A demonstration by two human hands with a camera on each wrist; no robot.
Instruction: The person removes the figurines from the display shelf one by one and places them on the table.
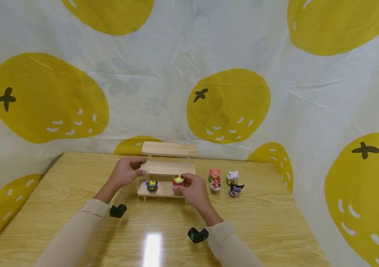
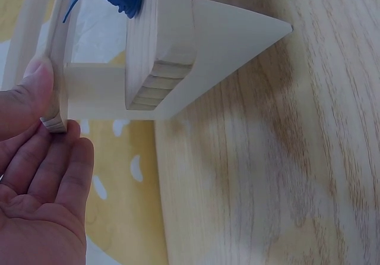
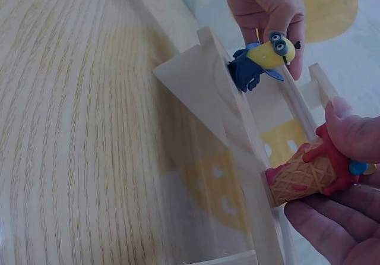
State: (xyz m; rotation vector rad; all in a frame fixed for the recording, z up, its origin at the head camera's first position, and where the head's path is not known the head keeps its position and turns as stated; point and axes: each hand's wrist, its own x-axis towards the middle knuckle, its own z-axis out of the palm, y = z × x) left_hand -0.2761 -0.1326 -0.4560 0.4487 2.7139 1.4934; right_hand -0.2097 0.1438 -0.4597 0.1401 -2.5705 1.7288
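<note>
A three-tier wooden shelf (image 1: 167,168) stands at the back of the table. My left hand (image 1: 126,172) pinches the left end of its middle tier; the thumb and fingers show around that board (image 2: 57,107) in the left wrist view. A yellow minion figurine (image 1: 152,185) with goggles and a blue cape stands on the lowest tier, toward the left. Toward the right end of the same tier, my right hand (image 1: 194,191) grips a figurine (image 1: 178,181) with a yellow-eared top. In the right wrist view its waffle-cone body (image 3: 303,176) with red drips touches the board.
Right of the shelf several figurines stand grouped on the table: a pink one (image 1: 214,174), a red-and-white one (image 1: 215,184), a white-topped one (image 1: 232,177) and a black-eared one (image 1: 236,190). A fruit-patterned cloth (image 1: 162,96) hangs behind the table.
</note>
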